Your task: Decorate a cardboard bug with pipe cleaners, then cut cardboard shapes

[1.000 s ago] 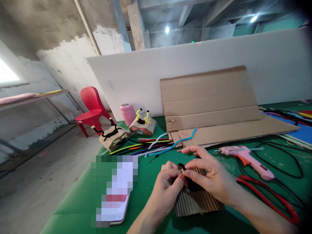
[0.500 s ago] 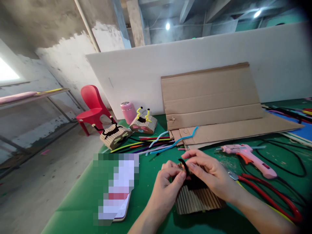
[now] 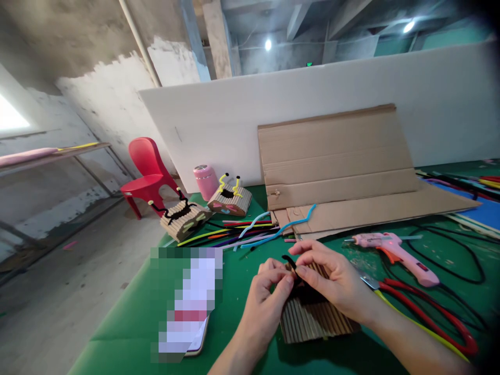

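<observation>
A ribbed corrugated cardboard piece (image 3: 312,320) lies on the green table in front of me. Both hands work at its top edge on a black pipe cleaner (image 3: 289,261). My left hand (image 3: 267,297) pinches the cardboard's upper left corner beside the pipe cleaner's base. My right hand (image 3: 330,278) pinches the black pipe cleaner from the right, its curled tip sticking up between my fingers. Part of the pipe cleaner is hidden under my right palm.
A pink glue gun (image 3: 394,250) and red-handled scissors (image 3: 425,312) lie to the right. Coloured pipe cleaners (image 3: 242,232), two finished cardboard figures (image 3: 182,217) (image 3: 230,200) and a pink cup (image 3: 205,181) sit behind. A phone (image 3: 187,307) lies left. Folded cardboard sheets (image 3: 339,166) lean on a white board.
My hands stay in place on the cardboard piece. The black pipe cleaner's tip has risen and curled a little more between my fingers.
</observation>
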Tool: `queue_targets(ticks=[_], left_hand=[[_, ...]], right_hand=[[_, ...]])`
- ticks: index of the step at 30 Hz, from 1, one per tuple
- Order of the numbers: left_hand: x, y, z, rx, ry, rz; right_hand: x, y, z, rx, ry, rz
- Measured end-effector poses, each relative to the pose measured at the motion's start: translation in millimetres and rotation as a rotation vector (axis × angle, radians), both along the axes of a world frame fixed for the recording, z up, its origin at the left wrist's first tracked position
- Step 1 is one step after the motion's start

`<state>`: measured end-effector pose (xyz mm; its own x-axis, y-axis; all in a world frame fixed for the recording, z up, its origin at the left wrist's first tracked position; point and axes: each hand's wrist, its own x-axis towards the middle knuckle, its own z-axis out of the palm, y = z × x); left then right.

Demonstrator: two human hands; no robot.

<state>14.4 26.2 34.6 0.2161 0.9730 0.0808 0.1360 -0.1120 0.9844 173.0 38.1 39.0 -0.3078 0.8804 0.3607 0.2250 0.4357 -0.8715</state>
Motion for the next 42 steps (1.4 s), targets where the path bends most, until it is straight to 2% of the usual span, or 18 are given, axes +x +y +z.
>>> queue_targets(ticks=[7,13,18,24,33,42], left_hand=[[-1,-4,-11.1,0.156,0.034,0.008],[-4,-1,-15.9,0.156,0.015,-0.021],[-6,3,-19.3,0.173,-0.002,-0.055],[-5,1,-16.4,0.142,0.046,-0.112],[-5,1,-19.8,0.137,-0.002,-0.11],[-5,0,-19.4,0.142,-0.05,-0.107]], right_hand=[[6,0,4.3,-0.075,-0.022,0.057],[15,11,18.1,-0.119,-0.124,0.293],[16,27,19.7,-0.226,-0.014,0.527],[18,28,16.9,-0.261,-0.034,0.492],[14,44,28.1,-0.323,-0.05,0.697],[12,44,23.2,-0.356,-0.069,0.66]])
